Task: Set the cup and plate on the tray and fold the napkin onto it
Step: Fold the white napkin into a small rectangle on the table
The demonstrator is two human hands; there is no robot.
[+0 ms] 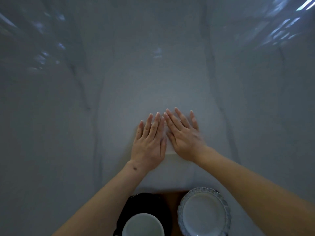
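Both hands lie flat, palms down and fingers spread, gripping nothing: the left hand (148, 147) and the right hand (183, 135) press side by side on the napkin (172, 155), thumbs almost meeting. The napkin is pale on a pale cloth, so its outline is hard to read; only a lighter strip between and just below the wrists shows clearly, and how many folds it already has cannot be told.

Outward from the hands, the white tablecloth (119, 91) covers the table, creased in long lines to either side. At the near edge, where a strip of brown wood shows, the scalloped plate (203, 213) sits to the right and the cup (142, 224) to the left, on something dark (144, 203) that may be the tray or a mat; the view does not settle which.

The step in hand looks like smoothing or creasing the napkin. To do it well, the 2 palms should sweep apart from the middle toward the napkin's edges with even pressure, keeping the corners matched so the crease runs straight. The tablecloth underneath is loose, so light, steady strokes should stop it from bunching. The napkin would then be lifted by its folded edge and carried back to the near edge.
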